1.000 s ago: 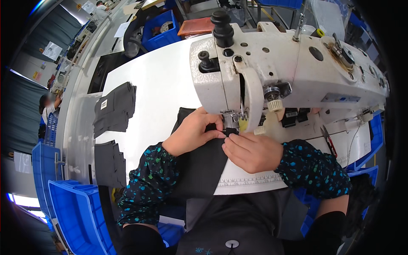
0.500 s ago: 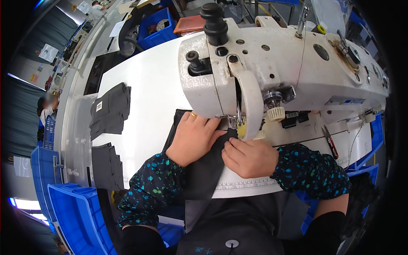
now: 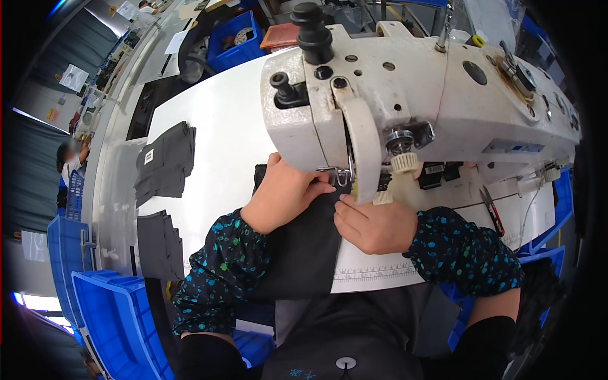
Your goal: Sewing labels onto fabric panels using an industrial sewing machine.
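A dark grey piece of fabric (image 3: 294, 259) lies under the presser foot (image 3: 342, 177) of a white sewing machine (image 3: 405, 82) and hangs over the table's near edge. My left hand (image 3: 275, 196) rests on the fabric left of the foot, its thumb and a finger pinched together on it; its other fingers are partly hidden. Close to the right of the foot, my right hand (image 3: 377, 225) is closed, with thumb and forefinger at the fabric's edge. Both forearms wear dark patterned sleeve covers (image 3: 462, 253).
Two stacks of dark cut fabric pieces, an upper stack (image 3: 166, 161) and a lower stack (image 3: 159, 246), lie on the table's left. Red-handled thread snips (image 3: 493, 212) lie at the right. A blue bin (image 3: 123, 323) stands at the lower left. Another person (image 3: 69, 161) sits at the far left.
My left hand has shifted slightly left, and its fingers are now drawn together. The fabric's lower part has swung right and spread wider. My right hand stays near the foot.
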Motion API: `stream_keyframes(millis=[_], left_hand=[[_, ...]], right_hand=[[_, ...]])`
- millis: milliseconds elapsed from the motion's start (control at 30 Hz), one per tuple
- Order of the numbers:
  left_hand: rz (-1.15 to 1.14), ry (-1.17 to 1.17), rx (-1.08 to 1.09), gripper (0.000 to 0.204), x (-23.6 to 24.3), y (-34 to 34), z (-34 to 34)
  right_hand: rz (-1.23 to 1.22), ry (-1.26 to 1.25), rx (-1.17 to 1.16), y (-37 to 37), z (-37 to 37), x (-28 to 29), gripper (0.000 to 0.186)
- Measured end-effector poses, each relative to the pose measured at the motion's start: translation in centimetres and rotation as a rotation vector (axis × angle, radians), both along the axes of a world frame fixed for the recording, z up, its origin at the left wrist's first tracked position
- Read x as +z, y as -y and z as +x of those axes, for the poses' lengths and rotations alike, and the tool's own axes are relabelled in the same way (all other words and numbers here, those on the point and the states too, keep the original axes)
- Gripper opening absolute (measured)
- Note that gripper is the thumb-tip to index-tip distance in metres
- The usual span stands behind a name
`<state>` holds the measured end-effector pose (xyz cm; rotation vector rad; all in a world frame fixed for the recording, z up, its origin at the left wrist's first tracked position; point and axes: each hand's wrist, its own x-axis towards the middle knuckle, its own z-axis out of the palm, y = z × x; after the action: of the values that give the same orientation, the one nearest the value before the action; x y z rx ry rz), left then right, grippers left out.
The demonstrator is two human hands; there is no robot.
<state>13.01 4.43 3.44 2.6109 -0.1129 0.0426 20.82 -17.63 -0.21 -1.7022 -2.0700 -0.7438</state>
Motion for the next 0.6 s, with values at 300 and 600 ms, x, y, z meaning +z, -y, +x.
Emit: stream_keyframes(millis=[300, 600], left_hand=[[-0.022, 0.032, 0.037, 0.025, 0.23, 0.27, -0.1], [0.017, 0.055, 0.058, 0.029, 0.21, 0.51, -0.15]], right_hand=[[0.003, 0.022, 0.043, -0.26, -0.18, -0.26, 0.025], [0.008, 0.008, 0.072, -0.31, -0.04, -0.63, 0.025]])
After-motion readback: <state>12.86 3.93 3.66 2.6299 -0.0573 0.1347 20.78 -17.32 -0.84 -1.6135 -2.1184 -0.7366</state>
